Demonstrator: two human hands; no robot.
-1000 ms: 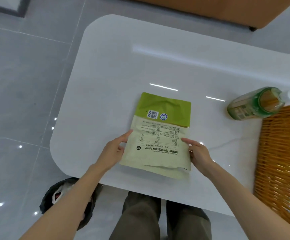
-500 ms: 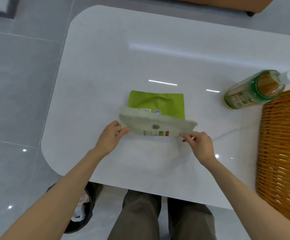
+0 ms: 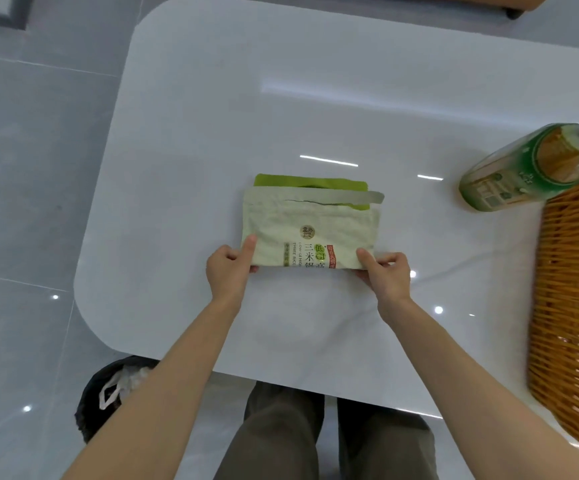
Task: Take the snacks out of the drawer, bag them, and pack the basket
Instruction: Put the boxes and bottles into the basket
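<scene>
Fingers of left hand and right hand pinch the folded, crinkly snack pouch's near corners.

Folded pale-green snack pouch flat on white table, mid-table.

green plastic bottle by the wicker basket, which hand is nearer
Right. The right hand holds the right corner of the folded pale green snack pouch, below-left of the green plastic bottle; the left hand holds its left corner, farther away.
</scene>
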